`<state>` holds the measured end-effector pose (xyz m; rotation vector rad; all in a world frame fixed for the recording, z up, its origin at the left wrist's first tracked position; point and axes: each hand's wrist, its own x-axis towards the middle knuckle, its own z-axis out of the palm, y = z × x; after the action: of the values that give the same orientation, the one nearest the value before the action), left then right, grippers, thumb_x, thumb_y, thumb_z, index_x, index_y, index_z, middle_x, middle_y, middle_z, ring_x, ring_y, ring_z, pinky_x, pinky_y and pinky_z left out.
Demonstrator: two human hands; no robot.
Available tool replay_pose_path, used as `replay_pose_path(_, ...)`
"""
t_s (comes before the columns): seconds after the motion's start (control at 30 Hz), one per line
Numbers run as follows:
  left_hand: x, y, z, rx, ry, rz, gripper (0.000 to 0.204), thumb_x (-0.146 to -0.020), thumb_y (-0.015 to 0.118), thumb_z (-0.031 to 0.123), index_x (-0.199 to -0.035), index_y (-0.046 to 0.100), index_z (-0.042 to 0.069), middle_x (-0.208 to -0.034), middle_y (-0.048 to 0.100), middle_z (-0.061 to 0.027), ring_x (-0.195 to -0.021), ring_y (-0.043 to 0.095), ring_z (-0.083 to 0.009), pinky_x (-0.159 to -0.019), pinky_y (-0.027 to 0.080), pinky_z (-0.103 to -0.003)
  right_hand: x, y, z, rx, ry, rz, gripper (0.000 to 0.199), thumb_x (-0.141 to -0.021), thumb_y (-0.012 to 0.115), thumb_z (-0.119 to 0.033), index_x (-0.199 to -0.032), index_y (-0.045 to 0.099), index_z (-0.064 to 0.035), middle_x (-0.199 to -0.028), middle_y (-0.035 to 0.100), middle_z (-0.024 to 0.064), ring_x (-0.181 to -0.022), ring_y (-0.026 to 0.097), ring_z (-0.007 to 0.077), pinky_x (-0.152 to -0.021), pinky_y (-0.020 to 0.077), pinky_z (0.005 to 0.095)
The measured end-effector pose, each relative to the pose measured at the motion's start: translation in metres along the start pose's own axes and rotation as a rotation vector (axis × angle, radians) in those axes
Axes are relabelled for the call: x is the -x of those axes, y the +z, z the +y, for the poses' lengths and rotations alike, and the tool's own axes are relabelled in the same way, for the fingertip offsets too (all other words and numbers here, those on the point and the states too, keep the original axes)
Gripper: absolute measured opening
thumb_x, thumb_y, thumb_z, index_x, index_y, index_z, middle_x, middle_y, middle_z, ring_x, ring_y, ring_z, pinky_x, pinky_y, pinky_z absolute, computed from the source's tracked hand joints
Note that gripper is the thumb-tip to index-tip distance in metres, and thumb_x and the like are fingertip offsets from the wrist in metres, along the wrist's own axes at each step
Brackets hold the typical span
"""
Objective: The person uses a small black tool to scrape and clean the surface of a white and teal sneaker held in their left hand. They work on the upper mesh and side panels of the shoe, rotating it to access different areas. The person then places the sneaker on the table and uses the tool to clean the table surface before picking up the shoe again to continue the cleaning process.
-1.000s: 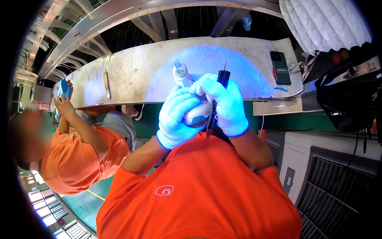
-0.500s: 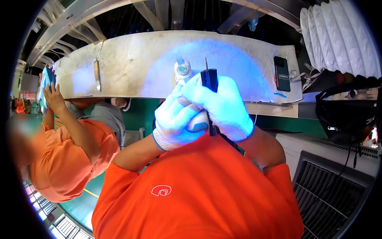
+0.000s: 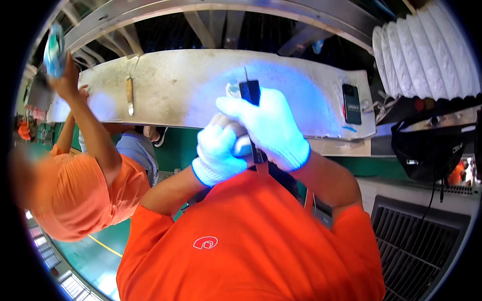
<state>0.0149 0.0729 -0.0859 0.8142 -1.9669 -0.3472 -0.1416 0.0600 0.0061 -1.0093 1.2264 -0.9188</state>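
Tool (image 3: pixel 249 92), black with a thin metal tip (image 3: pixel 246 73), sits in the right hand (image 3: pixel 277 128), wrapped round it over the near edge of the surface (image 3: pixel 168 90); it looks stiff and light, best held by its thick body. The left hand (image 3: pixel 217 151) is curled round a mostly hidden pale piece (image 3: pixel 243 145), probably smooth, best gripped by its sides; a dark phone (image 3: pixel 352 104) lies near the right edge.

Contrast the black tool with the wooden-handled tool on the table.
The black tool is gripped in the right hand; the wooden-handled tool lies on the table. The black one's thin tip points toward the far edge; the wooden-handled one's blade points toward the near edge. Both are slender.
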Motion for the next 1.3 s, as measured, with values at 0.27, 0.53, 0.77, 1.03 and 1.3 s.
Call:
replay_pose_path(0.27, 0.016, 0.029, 0.018, -0.035, 0.052, -0.102, 0.049, -0.072, 0.08, 0.007, -0.12, 0.073, -0.003, -0.104, 0.074, -0.0228, -0.093, 0.073, -0.0478, -0.076, 0.062, -0.051, 0.017, -0.015, 0.016, 0.199, 0.082, 0.161, 0.024, -0.103, 0.079, -0.025, -0.104, 0.08, -0.001, -0.085, 0.074, 0.0018, -0.075, 0.069, 0.0098, -0.067, 0.0558, 0.0312)
replay_pose_path(0.53, 0.006, 0.035, 0.018, 0.159, -0.059, 0.026, 0.06, -0.068, 0.1, 0.018, -0.12, 0.075, 0.0, -0.117, 0.076, -0.0225, -0.115, 0.076, -0.0483, -0.102, 0.062, -0.052, 0.016, -0.003, 0.01, -0.306, -0.359, 0.403, 0.032, -0.107, 0.078, -0.029, -0.083, 0.071, -0.0089, -0.068, 0.064, -0.0029, -0.061, 0.063, 0.0113, -0.057, 0.0477, 0.0321)
replay_pose_path(0.77, 0.026, -0.068, -0.031, 0.126, -0.079, -0.135, 0.062, -0.066, 0.109, 0.015, -0.117, 0.075, 0.004, -0.122, 0.08, -0.0177, -0.131, 0.076, -0.0395, -0.108, 0.062, -0.047, -0.084, -0.072, 0.057, -0.124, -0.203, 0.306, 0.033, -0.106, 0.081, -0.036, -0.1, 0.078, -0.004, -0.091, 0.077, 0.0082, -0.064, 0.061, 0.01, -0.059, 0.048, 0.027)
replay_pose_path(1.03, 0.058, -0.109, -0.074, 0.212, -0.309, -0.085, 0.067, -0.061, 0.109, 0.011, -0.12, 0.077, 0.001, -0.128, 0.08, -0.0218, -0.129, 0.076, -0.0365, -0.109, 0.061, -0.044, -0.216, -0.051, 0.124, 0.203, 0.055, -0.441, 0.045, -0.102, 0.081, -0.048, -0.1, 0.079, -0.0027, -0.076, 0.069, 0.0031, -0.055, 0.054, 0.0103, -0.05, 0.0415, 0.0285)
replay_pose_path(1.3, 0.051, -0.073, -0.145, -0.039, -0.41, -0.198, 0.074, -0.065, 0.102, 0.008, -0.134, 0.077, 0.002, -0.128, 0.08, -0.0173, -0.118, 0.08, -0.0281, -0.103, 0.062, -0.036, -0.148, -0.071, 0.039, 0.488, 0.051, -0.128, 0.041, -0.091, 0.09, -0.038, -0.112, 0.086, -0.0038, -0.08, 0.071, 0.0011, -0.064, 0.059, 0.0115, -0.057, 0.044, 0.0294)
